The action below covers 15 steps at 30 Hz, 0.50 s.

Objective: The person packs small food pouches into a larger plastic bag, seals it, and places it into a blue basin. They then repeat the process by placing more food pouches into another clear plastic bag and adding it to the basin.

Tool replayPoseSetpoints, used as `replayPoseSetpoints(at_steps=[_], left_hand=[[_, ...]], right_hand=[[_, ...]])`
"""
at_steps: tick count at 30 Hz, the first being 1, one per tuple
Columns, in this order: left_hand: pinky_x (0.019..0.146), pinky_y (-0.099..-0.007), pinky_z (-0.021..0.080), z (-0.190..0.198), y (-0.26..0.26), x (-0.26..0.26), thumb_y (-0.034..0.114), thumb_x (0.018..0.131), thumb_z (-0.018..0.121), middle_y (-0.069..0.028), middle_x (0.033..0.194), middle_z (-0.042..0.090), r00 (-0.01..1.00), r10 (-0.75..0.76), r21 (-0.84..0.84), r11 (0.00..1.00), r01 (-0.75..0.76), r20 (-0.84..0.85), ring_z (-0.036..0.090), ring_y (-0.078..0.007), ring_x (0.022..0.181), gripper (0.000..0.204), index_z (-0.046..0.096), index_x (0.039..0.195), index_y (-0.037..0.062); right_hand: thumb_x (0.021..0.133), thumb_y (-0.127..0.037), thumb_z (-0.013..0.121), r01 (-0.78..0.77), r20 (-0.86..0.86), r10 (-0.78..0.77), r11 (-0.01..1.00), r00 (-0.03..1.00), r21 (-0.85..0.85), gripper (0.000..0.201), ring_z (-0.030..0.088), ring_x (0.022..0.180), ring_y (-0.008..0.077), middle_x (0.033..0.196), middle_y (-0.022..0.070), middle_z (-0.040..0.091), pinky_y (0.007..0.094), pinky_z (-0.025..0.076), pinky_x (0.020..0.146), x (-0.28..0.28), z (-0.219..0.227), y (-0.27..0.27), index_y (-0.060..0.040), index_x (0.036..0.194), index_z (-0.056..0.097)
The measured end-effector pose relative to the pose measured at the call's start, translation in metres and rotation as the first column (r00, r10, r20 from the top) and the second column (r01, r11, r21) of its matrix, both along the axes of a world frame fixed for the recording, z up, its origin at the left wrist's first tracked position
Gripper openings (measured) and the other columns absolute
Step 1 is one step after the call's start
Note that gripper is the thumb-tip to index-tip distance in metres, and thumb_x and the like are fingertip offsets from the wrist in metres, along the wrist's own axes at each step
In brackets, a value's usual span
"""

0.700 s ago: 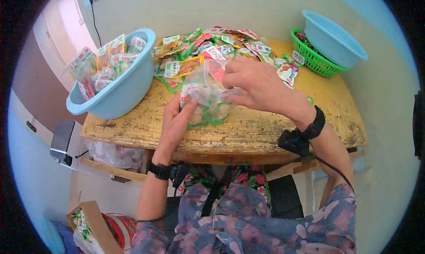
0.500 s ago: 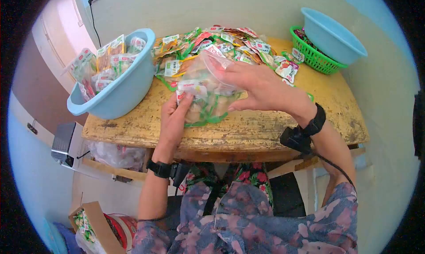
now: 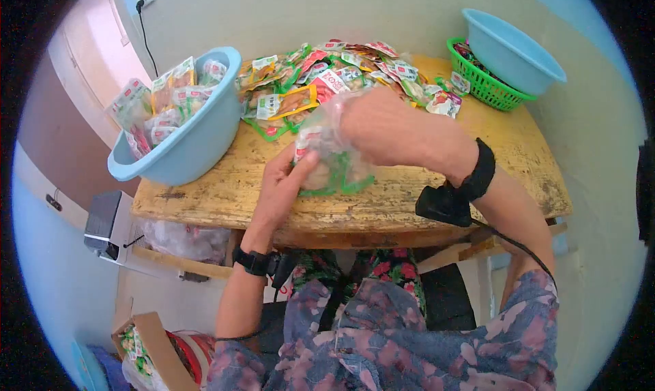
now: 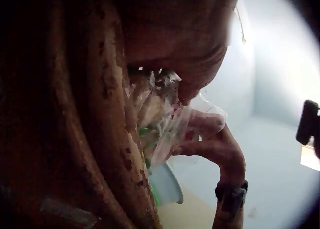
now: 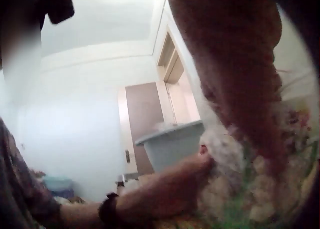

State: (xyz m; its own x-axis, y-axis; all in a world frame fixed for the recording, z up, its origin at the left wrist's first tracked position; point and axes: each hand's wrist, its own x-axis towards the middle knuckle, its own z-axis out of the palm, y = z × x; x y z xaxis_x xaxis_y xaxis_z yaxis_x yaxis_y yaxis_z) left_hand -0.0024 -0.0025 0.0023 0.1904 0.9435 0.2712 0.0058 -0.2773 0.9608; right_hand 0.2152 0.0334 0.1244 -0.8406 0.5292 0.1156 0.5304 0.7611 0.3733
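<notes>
A clear plastic bag (image 3: 321, 164) with green-edged snack packets inside is held over the front of the table. My left hand (image 3: 278, 186) grips its left side, thumb over the front. At the bag's top, my right hand (image 3: 392, 126) is bent over and blurred in the head view, its fingers hidden. The left wrist view shows the right hand's thumb and fingers (image 4: 202, 148) pinching the thin film. Just behind the bag lies a heap of snack packets (image 3: 293, 101).
A blue basin (image 3: 194, 145) of packets stands on the worn yellow table (image 3: 437, 200) at the left. At the back right, another blue basin (image 3: 515, 53) rests on a green basket (image 3: 495, 94). A cardboard box (image 3: 164, 350) sits on the floor, lower left.
The right hand went from spread fingers beside the bag to bending over its top. Both hands and the bag have shifted slightly right in view.
</notes>
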Motion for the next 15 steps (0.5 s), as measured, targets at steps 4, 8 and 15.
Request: replayPoseSetpoints(at_steps=[4, 8, 15], left_hand=[[0.097, -0.0329, 0.052, 0.014, -0.015, 0.016, 0.016, 0.085, 0.083, -0.0068, 0.124, 0.069, 0.998, 0.049, 0.187, 0.981, -0.043, -0.027, 0.065, -0.0159, 0.112, 0.059, 0.059, 0.136, 0.0005], [0.099, -0.0333, 0.052, 0.012, -0.016, 0.017, 0.006, 0.078, 0.086, -0.0076, 0.123, 0.070, 0.998, 0.041, 0.089, 0.995, -0.036, -0.055, 0.066, -0.0159, 0.111, 0.060, 0.061, 0.132, -0.0004], [0.097, -0.0330, 0.053, 0.004, -0.003, 0.010, 0.008, 0.078, 0.086, -0.0077, 0.118, 0.074, 0.991, 0.050, 0.042, 0.998, -0.045, -0.120, 0.068, -0.0147, 0.107, 0.055, 0.065, 0.128, -0.0014]], right_hand=[[0.071, -0.020, 0.082, -0.231, -0.147, 0.240, 0.970, 0.960, 0.075, 0.024, 0.070, 0.089, 0.0368, 0.091, 0.0149, 0.070, 0.0474, 0.059, 0.076, 0.006, -0.006, 0.002, -0.0038, 0.088, 0.076], [0.070, -0.028, 0.083, -0.206, -0.248, 0.174, 0.973, 0.953, -0.108, 0.041, 0.065, 0.094, 0.0353, 0.093, 0.0167, 0.064, 0.0476, 0.053, 0.080, 0.016, -0.009, 0.002, -0.0034, 0.101, 0.072], [0.081, -0.037, 0.079, -0.265, -0.577, 0.019, 0.900, 0.816, -0.345, 0.037, 0.067, 0.099, 0.0364, 0.099, 0.0126, 0.071, 0.0473, 0.053, 0.081, 0.053, -0.013, 0.012, -0.0090, 0.102, 0.069]])
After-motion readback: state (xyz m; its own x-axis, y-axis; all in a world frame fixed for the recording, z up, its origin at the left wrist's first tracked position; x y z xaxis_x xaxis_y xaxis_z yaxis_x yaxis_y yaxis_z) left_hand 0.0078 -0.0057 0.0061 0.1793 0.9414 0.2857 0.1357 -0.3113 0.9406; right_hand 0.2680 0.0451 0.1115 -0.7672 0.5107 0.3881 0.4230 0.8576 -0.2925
